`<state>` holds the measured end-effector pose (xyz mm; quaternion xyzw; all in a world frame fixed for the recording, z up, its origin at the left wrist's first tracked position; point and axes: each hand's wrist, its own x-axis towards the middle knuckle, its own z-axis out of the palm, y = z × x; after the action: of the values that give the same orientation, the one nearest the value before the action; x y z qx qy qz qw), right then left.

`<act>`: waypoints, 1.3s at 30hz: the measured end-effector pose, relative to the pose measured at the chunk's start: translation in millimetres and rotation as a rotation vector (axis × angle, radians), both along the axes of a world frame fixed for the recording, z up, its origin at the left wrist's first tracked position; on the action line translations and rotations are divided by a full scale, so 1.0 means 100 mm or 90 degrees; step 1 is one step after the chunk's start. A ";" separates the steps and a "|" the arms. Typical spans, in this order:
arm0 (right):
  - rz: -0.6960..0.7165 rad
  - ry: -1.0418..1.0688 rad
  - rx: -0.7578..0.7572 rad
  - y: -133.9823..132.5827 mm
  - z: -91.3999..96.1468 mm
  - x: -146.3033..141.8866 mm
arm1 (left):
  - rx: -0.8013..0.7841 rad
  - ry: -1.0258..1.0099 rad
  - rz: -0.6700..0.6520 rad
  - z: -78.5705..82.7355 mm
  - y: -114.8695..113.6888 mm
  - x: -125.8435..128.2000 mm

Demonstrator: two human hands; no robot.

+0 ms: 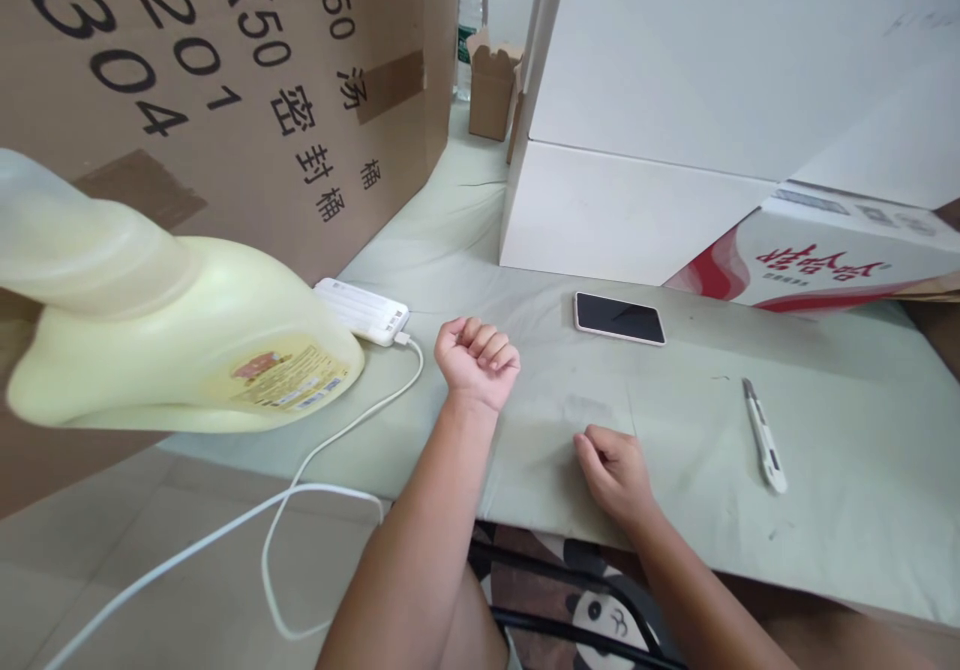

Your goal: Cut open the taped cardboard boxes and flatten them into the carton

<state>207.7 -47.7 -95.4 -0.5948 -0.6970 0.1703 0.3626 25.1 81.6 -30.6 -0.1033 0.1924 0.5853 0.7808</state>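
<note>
Across pale green cloth [697, 420], left first: a yellow jug [187, 320], then a power bank [360, 310] with cable [337, 437] plugged in. Left hand [478, 362] next: clenched, nothing showing in it! Right hand [616, 472], curled up too, its palm hidden, with a phone [619, 318] lying beyond. Far right, a cutter [763, 437], untouched like the phone; looks like no handling under way.

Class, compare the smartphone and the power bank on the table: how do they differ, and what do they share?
The smartphone shows a dark screen; the power bank is white. A white cable plugs into the power bank; none shows at the smartphone. The smartphone lies near white boxes, the power bank by a brown cardboard box. Both lie flat on pale green cloth.
</note>
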 end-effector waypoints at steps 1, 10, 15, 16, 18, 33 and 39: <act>0.000 0.001 0.000 0.00 0.00 0.00 | 0.005 -0.003 0.000 -0.01 0.00 0.00; -0.009 0.039 -0.007 0.00 0.04 -0.02 | 0.078 -0.016 -0.046 -0.06 0.00 0.02; -0.055 0.100 0.011 0.13 0.24 -0.14 | 0.102 -0.015 -0.108 -0.05 -0.05 0.09; -0.058 0.115 0.032 0.18 0.31 -0.21 | 0.108 -0.013 -0.123 -0.05 -0.06 0.10; -0.040 0.137 0.086 0.30 0.44 -0.35 | 0.122 -0.010 -0.153 -0.05 -0.06 0.12; -0.120 0.146 0.125 0.40 0.52 -0.58 | 0.177 0.054 -0.253 0.01 -0.06 0.14; -0.128 0.198 0.077 0.38 0.53 -0.54 | 0.178 0.048 -0.259 0.01 -0.07 0.15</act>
<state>153.4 -9.2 -42.6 -0.6052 -0.5782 0.1812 0.5164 40.6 74.7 -29.3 0.0686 0.1554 0.4408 0.8814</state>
